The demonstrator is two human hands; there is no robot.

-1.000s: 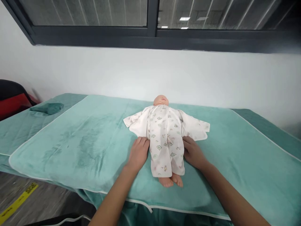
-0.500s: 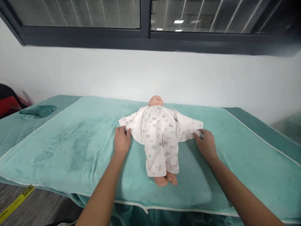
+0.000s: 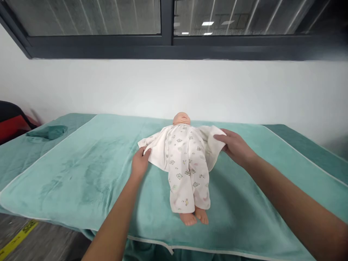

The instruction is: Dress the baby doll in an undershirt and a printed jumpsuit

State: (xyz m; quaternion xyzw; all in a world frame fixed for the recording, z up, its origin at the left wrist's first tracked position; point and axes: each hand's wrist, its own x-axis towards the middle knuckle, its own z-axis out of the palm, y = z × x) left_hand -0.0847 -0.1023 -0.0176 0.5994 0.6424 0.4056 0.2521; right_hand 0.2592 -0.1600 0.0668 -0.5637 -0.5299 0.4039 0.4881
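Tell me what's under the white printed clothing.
The doll: its head shows above and its bare feet below. The clothing hides its torso and legs; whether arms fill the sleeves cannot be seen.

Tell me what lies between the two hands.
In the head view, the doll and its white printed garment lie between the left hand and right hand.

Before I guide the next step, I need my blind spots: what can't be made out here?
- Head view, hidden: arms and legs of the doll, under the white garment.
- Head view, hidden: some fingertips of the right hand, behind the fabric it pinches.
- Head view, too small: lettering on the yellow floor strip.
- Head view, cut off by left edge: the rest of the black-and-red object.
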